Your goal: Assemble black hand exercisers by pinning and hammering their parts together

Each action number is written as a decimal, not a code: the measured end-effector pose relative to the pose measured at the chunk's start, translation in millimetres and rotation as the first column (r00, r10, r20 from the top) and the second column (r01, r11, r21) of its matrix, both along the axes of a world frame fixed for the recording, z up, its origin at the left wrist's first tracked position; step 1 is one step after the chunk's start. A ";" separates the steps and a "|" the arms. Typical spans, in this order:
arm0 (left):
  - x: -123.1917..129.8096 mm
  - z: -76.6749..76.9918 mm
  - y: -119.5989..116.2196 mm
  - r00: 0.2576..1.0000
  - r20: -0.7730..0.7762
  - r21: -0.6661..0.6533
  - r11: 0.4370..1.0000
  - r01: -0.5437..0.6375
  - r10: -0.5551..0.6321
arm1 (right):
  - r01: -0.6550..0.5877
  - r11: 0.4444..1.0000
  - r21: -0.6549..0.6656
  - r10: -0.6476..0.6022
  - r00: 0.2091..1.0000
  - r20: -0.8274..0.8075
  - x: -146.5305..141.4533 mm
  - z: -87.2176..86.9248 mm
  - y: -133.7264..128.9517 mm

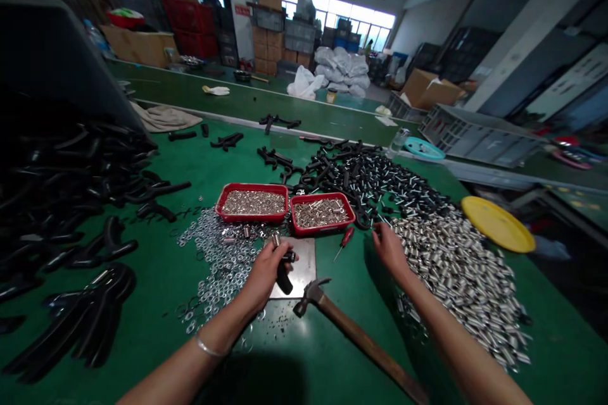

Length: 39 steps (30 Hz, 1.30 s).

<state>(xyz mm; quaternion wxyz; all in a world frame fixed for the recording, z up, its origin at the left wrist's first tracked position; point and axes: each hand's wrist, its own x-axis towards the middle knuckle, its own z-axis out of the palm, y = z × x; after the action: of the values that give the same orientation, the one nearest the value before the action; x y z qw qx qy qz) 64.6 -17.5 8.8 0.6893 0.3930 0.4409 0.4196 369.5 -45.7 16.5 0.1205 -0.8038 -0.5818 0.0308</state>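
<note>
My left hand (pixel 270 266) is wrapped round a black handle part (pixel 284 280) with a silver threaded piece at its top, held over a metal plate (pixel 304 266). My right hand (pixel 388 247) reaches to the near edge of the black screw parts (pixel 375 180), its fingertips close together by a small silver screw; what they hold is too small to tell. Beside that hand lies a heap of silver cylinders (pixel 456 266). Two red trays (pixel 277 218) (pixel 323 230) of small metal pieces stand beyond my hands. Silver nuts (pixel 218 272) are spread left of the plate.
A claw hammer (pixel 361 335) lies in front, its head by the plate. A red screwdriver (pixel 346 237) is between the right tray and my right hand. Black curved handles (pixel 95 202) pile up at left. A yellow lid (pixel 498 223) and grey crate (pixel 479 136) are at right.
</note>
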 end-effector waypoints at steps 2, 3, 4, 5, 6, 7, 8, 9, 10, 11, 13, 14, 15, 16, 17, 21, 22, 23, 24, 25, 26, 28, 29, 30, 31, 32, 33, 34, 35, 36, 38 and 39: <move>4.9 1.2 -2.6 0.999 0.005 -0.017 0.999 0.047 -0.047 | 0.118 0.993 -0.001 -0.117 0.990 0.073 37.1 0.9 16.0; 7.2 1.9 -4.6 0.996 0.003 -0.018 0.996 0.091 -0.091 | 0.157 0.988 -0.005 -0.156 0.983 0.099 50.0 0.6 23.0; 9.0 2.5 -6.5 0.991 -0.006 -0.014 0.990 0.137 -0.137 | 0.186 0.983 -0.012 -0.183 0.976 0.118 59.1 0.1 28.8; 10.0 3.0 -8.0 0.985 -0.016 -0.008 0.985 0.174 -0.174 | 0.202 0.979 -0.020 -0.197 0.972 0.129 64.9 -0.5 33.2; 10.2 3.3 -8.8 0.981 -0.023 -0.002 0.982 0.191 -0.191 | 0.206 0.978 -0.028 -0.200 0.971 0.134 67.7 -0.8 36.1; 9.6 3.5 -8.5 0.984 -0.022 0.001 0.984 0.180 -0.179 | 0.202 0.979 -0.033 -0.196 0.971 0.134 68.0 -0.4 37.3; 8.2 3.7 -7.1 0.990 -0.009 -0.003 0.990 0.140 -0.140 | 0.194 0.980 -0.034 -0.188 0.973 0.131 65.7 0.9 36.8; 6.3 3.9 -4.9 0.997 0.016 -0.015 0.997 0.081 -0.081 | 0.187 0.982 -0.034 -0.181 0.975 0.131 60.8 3.2 34.4; 4.2 4.2 -2.0 0.999 0.049 -0.032 0.999 0.014 -0.012 | 0.168 0.986 -0.015 -0.165 0.979 0.123 53.0 6.3 30.1; 2.2 4.5 1.2 0.996 0.082 -0.049 0.998 -0.043 0.047 | 0.126 0.992 0.026 -0.128 0.987 0.093 41.9 10.3 23.9; 0.1 5.5 6.3 0.987 0.128 -0.070 0.993 -0.093 0.101 | -0.036 0.984 0.176 0.045 0.998 -0.047 9.5 20.1 6.0; 0.4 6.2 7.5 0.985 0.140 -0.070 0.994 -0.087 0.097 | -0.149 0.951 0.272 0.200 0.965 -0.170 -11.0 25.4 -4.7; 1.5 7.3 7.6 0.986 0.146 -0.062 0.995 -0.074 0.083 | -0.244 0.921 0.305 0.335 0.895 -0.294 -33.1 30.4 -15.5; 3.0 8.7 6.5 0.987 0.146 -0.048 0.997 -0.059 0.066 | -0.298 0.899 0.321 0.412 0.824 -0.390 -55.4 34.9 -25.5; 4.6 10.4 4.6 0.989 0.137 -0.029 0.999 -0.045 0.048 | -0.310 0.889 0.337 0.442 0.776 -0.450 -76.6 38.3 -33.9; 4.1 19.5 -6.7 0.998 0.043 0.072 0.996 0.048 -0.051 | -0.420 0.837 0.350 0.545 0.691 -0.475 -131.1 40.4 -47.8; 1.9 21.9 -9.0 0.997 0.019 0.090 0.993 0.076 -0.078 | -0.452 0.817 0.358 0.575 0.676 -0.460 -136.9 38.9 -47.9; -0.7 24.4 -10.8 0.995 0.001 0.106 0.990 0.095 -0.096 | -0.456 0.809 0.372 0.587 0.667 -0.459 -140.7 37.3 -47.4; -3.5 27.0 -12.1 0.995 -0.015 0.120 0.987 0.103 -0.102 | -0.427 0.816 0.389 0.575 0.666 -0.476 -143.2 35.8 -46.8; -6.3 29.6 -12.8 0.994 -0.027 0.130 0.986 0.105 -0.103 | -0.376 0.833 0.407 0.548 0.668 -0.504 -144.9 34.6 -46.1; -8.9 32.3 -13.2 0.994 -0.037 0.136 0.985 0.102 -0.098 | -0.328 0.846 0.420 0.522 0.668 -0.530 -146.1 33.9 -45.6; -13.3 38.0 -12.9 0.992 -0.065 0.150 0.982 0.115 -0.106 | -0.318 0.834 0.450 0.538 0.649 -0.538 -147.9 33.8 -44.9; -15.1 40.8 -12.5 0.990 -0.092 0.168 0.978 0.125 -0.111 | -0.363 0.809 0.463 0.579 0.627 -0.521 -148.9 34.2 -44.6; -16.6 43.3 -12.0 0.985 -0.130 0.199 0.970 0.138 -0.113 | -0.410 0.781 0.471 0.620 0.599 -0.507 -150.0 34.6 -44.1; -17.7 45.3 -11.3 0.978 -0.178 0.241 0.959 0.151 -0.109 | -0.430 0.771 0.470 0.636 0.567 -0.524 -151.5 34.7 -43.5; -18.6 46.4 -10.5 0.968 -0.232 0.288 0.943 0.166 -0.100 | -0.406 0.794 0.453 0.609 0.522 -0.598 -153.7 34.3 -42.7; -19.1 46.7 -9.7 0.955 -0.285 0.333 0.925 0.181 -0.084 | -0.355 0.839 0.413 0.541 0.459 -0.704 -156.5 33.3 -41.7; -19.5 46.0 -8.9 0.940 -0.336 0.373 0.907 0.195 -0.064 | -0.302 0.886 0.351 0.450 0.380 -0.808 -159.9 31.6 -40.5; -19.8 44.4 -8.1 0.922 -0.384 0.408 0.889 0.210 -0.042 | -0.263 0.923 0.281 0.354 0.292 -0.888 -163.8 29.5 -39.3; -20.2 42.1 -7.3 0.905 -0.426 0.437 0.872 0.222 -0.017 | -0.247 0.944 0.220 0.275 0.216 -0.937 -167.7 27.2 -38.3; -21.9 36.7 -6.2 0.875 -0.482 0.494 0.838 0.233 0.041 | -0.239 0.957 0.166 0.206 0.154 -0.966 -174.4 22.7 -37.1; -23.4 34.2 -5.9 0.866 -0.498 0.524 0.815 0.248 0.056 | -0.240 0.958 0.154 0.191 0.138 -0.972 -176.7 21.0 -37.0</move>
<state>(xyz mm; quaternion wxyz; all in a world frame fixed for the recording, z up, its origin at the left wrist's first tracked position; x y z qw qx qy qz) 41.2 -23.5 43.0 0.4252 0.6969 0.4336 0.3815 192.8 -82.7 37.5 0.4437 -0.5055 -0.4758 0.5667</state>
